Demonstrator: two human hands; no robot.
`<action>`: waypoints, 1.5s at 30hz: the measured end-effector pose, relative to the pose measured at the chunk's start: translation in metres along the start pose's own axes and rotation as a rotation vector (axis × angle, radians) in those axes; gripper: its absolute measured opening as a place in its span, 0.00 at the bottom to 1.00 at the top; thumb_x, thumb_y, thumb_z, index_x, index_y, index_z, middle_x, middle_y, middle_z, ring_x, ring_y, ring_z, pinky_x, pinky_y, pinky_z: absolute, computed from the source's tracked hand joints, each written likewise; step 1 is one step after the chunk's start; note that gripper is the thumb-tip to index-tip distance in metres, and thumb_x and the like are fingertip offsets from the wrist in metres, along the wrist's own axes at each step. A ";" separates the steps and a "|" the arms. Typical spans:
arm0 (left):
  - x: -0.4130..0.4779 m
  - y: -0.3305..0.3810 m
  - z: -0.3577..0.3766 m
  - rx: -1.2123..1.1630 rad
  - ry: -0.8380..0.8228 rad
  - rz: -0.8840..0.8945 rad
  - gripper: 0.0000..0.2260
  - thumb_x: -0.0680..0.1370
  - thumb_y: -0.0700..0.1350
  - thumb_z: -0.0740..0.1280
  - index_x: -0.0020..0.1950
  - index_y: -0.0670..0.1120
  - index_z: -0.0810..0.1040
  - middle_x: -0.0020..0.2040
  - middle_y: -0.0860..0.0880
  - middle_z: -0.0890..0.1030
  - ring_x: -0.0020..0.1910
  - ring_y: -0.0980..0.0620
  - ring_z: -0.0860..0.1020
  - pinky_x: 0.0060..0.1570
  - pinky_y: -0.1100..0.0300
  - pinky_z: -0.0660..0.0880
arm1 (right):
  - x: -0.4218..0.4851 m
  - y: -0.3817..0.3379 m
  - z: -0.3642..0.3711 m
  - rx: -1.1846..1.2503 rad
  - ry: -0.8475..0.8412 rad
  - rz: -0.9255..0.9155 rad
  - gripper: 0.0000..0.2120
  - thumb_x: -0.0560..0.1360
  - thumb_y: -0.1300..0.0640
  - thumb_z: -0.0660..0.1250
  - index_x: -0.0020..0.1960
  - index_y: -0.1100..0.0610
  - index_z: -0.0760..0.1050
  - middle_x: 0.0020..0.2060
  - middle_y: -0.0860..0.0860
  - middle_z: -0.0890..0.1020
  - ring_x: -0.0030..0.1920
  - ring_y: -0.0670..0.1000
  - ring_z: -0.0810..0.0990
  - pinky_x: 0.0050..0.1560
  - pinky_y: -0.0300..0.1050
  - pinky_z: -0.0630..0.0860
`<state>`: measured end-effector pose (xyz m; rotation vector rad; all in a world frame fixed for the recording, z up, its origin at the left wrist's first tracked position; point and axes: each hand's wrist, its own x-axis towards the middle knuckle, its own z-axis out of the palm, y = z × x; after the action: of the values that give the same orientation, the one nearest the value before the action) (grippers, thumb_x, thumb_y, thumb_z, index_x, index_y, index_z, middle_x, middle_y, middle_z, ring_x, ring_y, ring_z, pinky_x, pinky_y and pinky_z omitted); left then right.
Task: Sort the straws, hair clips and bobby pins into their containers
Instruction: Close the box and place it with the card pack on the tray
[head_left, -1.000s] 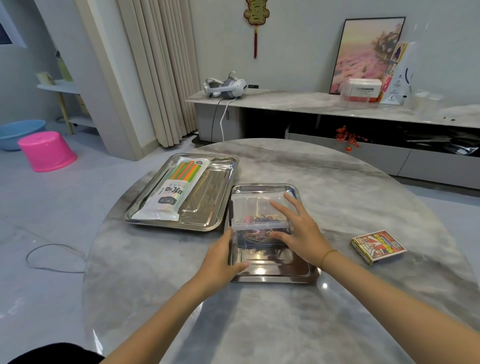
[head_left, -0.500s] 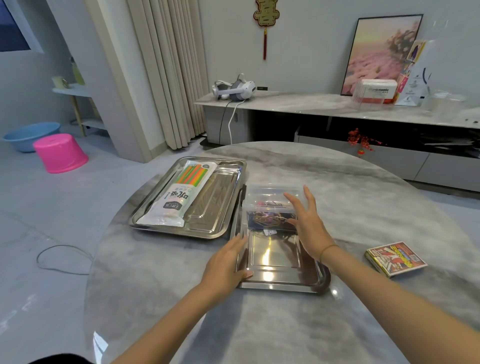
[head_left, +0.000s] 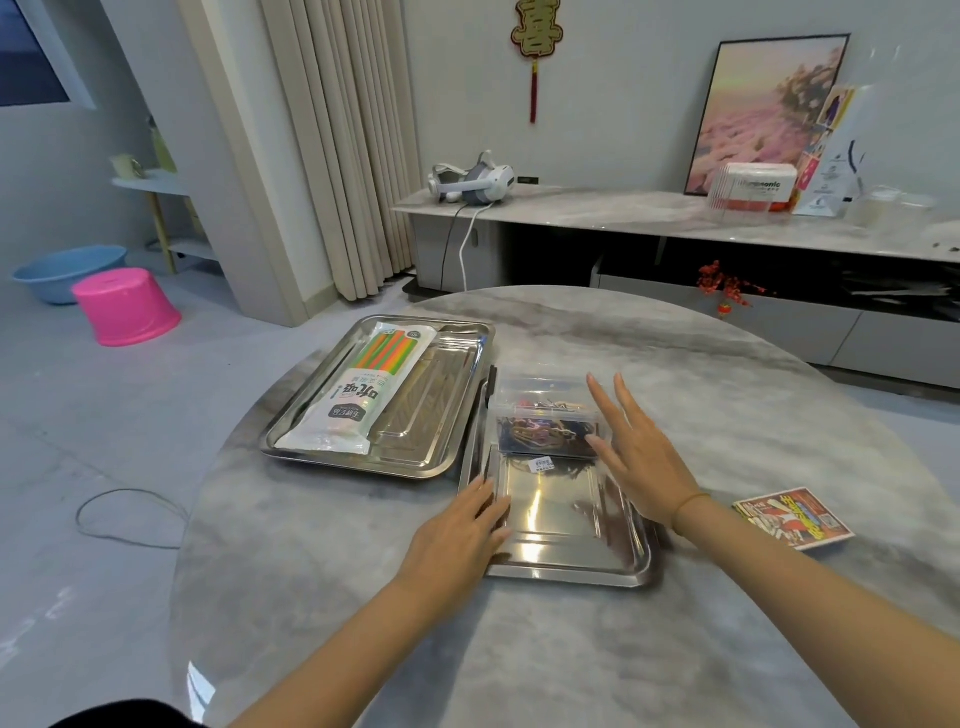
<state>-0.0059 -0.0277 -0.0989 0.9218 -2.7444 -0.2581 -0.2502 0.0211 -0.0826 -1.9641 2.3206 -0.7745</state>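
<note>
A clear plastic box (head_left: 545, 421) holding dark hair clips or pins stands at the far end of a small steel tray (head_left: 566, 564). My right hand (head_left: 636, 460) is beside the box's right side with fingers straight and spread, gripping nothing. My left hand (head_left: 462, 530) rests flat on the small tray's left rim. To the left, a larger steel tray (head_left: 441, 415) carries a white packet of green and orange straws (head_left: 363, 389).
A small colourful booklet (head_left: 792, 517) lies on the marble table (head_left: 571, 649) to the right of my right wrist. Beyond the table stand a low cabinet (head_left: 675, 218) with a headset, a pink stool (head_left: 124, 306) and a blue basin (head_left: 65, 270).
The clear box has moved from the middle of the small tray to its far end. My right hand has come off its top and opened beside it.
</note>
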 end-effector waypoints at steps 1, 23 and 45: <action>0.000 0.000 0.000 0.017 -0.003 0.036 0.25 0.83 0.53 0.45 0.54 0.52 0.82 0.57 0.53 0.81 0.61 0.56 0.77 0.55 0.71 0.69 | -0.004 0.003 -0.005 -0.035 -0.003 -0.017 0.30 0.82 0.49 0.53 0.74 0.38 0.35 0.77 0.52 0.45 0.73 0.55 0.63 0.71 0.50 0.64; -0.006 0.003 0.017 0.209 -0.047 -0.039 0.31 0.83 0.50 0.39 0.57 0.39 0.81 0.57 0.42 0.81 0.58 0.44 0.79 0.64 0.54 0.60 | -0.054 0.051 -0.064 -0.160 -0.344 1.048 0.31 0.66 0.38 0.67 0.66 0.48 0.68 0.61 0.60 0.69 0.63 0.62 0.64 0.45 0.47 0.59; -0.005 0.014 0.011 -0.033 -0.124 -0.027 0.22 0.84 0.47 0.45 0.77 0.42 0.51 0.77 0.48 0.52 0.77 0.52 0.46 0.73 0.59 0.39 | -0.044 -0.074 -0.011 -0.036 -0.244 0.164 0.40 0.58 0.33 0.70 0.62 0.55 0.68 0.54 0.51 0.73 0.58 0.54 0.69 0.62 0.44 0.64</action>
<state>-0.0128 -0.0122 -0.1066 0.9663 -2.8321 -0.3762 -0.1761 0.0588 -0.0594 -1.7393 2.3254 -0.4566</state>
